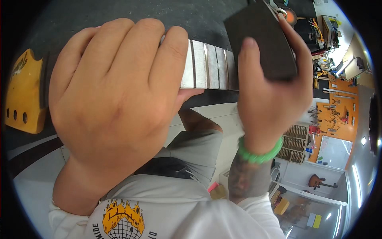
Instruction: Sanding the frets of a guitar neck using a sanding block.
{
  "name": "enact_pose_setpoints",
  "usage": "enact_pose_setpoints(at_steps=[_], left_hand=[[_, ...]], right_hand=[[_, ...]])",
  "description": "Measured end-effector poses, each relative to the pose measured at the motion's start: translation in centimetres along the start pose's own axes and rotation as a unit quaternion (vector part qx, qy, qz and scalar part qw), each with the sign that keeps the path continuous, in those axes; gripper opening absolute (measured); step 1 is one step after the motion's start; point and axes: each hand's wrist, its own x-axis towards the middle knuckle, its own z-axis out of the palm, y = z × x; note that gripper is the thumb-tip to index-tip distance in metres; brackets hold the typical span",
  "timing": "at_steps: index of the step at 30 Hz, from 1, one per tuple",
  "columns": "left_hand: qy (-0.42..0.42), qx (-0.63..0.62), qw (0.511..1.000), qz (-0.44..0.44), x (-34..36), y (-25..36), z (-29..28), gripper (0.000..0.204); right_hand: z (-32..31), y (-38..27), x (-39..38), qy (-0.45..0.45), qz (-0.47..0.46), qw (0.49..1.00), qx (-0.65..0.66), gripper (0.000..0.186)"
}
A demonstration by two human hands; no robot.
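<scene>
My left hand (119, 79) is closed over a guitar neck (211, 65), knuckles up. To the right of its fingers, silvery-white strips cover the fretboard between the metal frets. An amber guitar headstock (24, 93) with several round holes shows beyond the hand at the far left; the hand hides the stretch between. My right hand (274, 99), with a green beaded bracelet on its wrist, grips a flat dark block (260, 44), thumb on the near face and fingers round the far edge. The block is tilted beside the neck's right part; whether they touch, I cannot tell.
A dark worktop (203, 18) spreads behind the neck. Tools and cables (314, 34) lie at the upper right. Further right are an orange tool board (338, 115), a whiteboard (334, 152) and a hanging guitar (316, 182). My legs are below the bench edge.
</scene>
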Motion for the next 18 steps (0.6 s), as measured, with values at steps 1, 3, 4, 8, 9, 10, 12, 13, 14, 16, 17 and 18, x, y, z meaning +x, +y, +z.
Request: enact_pose_setpoints(at_steps=[1, 3, 4, 8, 9, 10, 12, 13, 14, 16, 17, 18], left_hand=[[-0.011, 0.003, 1.0, -0.011, 0.3, 0.1, -0.3, 0.054], [-0.021, 0.005, 0.999, -0.027, 0.3, -0.1, -0.3, 0.054], [-0.019, 0.004, 0.999, -0.025, 0.2, -0.3, -0.3, 0.054], [-0.012, 0.007, 1.0, -0.015, 0.2, -0.3, -0.7, 0.054], [-0.013, 0.006, 1.0, -0.014, 0.2, -0.3, -0.6, 0.054], [-0.015, 0.007, 1.0, -0.024, 0.2, -0.2, -0.7, 0.054], [-0.018, -0.003, 0.999, -0.026, 0.0, -0.1, -0.5, 0.054], [-0.009, -0.003, 1.0, -0.023, -0.1, -0.1, -0.2, 0.054], [-0.001, 0.0, 1.0, -0.022, 0.0, -0.3, 0.0, 0.053], [-0.008, -0.004, 1.0, -0.021, 0.3, -0.2, -0.1, 0.053], [-0.02, -0.004, 1.0, -0.024, 0.3, -0.3, 0.0, 0.052], [-0.021, -0.003, 0.999, -0.027, 0.2, -0.3, 0.0, 0.052]], right_hand=[[0.0, 0.8, 1.0, -0.089, -0.021, 0.996, 0.014, 0.055], [0.3, -1.2, -0.1, -0.027, -0.013, 1.0, -0.001, 0.055], [0.0, -2.7, -1.1, 0.035, -0.003, 0.999, -0.021, 0.054], [-2.0, -5.5, -7.1, 0.126, 0.052, 0.989, 0.051, 0.062], [-1.8, -5.9, -7.3, 0.159, 0.072, 0.98, 0.094, 0.065], [-1.9, -5.5, -6.3, 0.118, 0.071, 0.988, 0.066, 0.058], [-0.4, -3.7, -2.2, 0.064, 0.023, 0.998, -0.005, 0.056], [0.1, -3.6, -0.1, 0.013, 0.073, 0.997, 0.006, 0.056], [0.5, -2.5, 0.9, -0.01, 0.072, 0.997, 0.006, 0.056], [0.3, -2.0, 1.0, -0.034, 0.07, 0.997, 0.004, 0.056], [0.1, -2.6, -0.7, 0.011, 0.053, 0.999, 0.001, 0.056], [-0.4, -3.2, -2.8, 0.056, 0.036, 0.998, -0.006, 0.057]])
